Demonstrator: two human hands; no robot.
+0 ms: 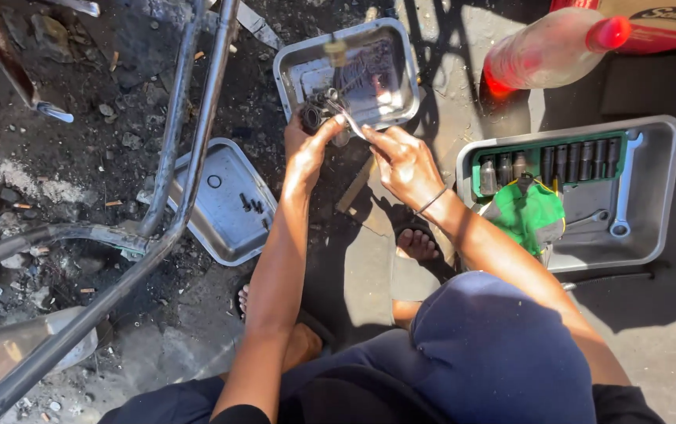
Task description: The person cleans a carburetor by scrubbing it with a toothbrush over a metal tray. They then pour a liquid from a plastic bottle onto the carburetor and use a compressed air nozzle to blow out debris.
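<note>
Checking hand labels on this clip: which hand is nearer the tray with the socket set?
Right. The right hand is just left of the socket tray, with ground between them. The left hand is farther left, holding a dark metal part.

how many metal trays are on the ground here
3: one tray by the hands holding dark liquid, one left beside the frame tubes with bolts, one right holding sockets and a wrench.

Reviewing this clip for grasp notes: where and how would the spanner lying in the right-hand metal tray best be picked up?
Probably by the middle of its shank. The spanner lies flat along the tray's right side, ring end near the person, open end far. The socket rack lies to its left, so coming from above with fingers across the bare shank looks easiest.
</note>
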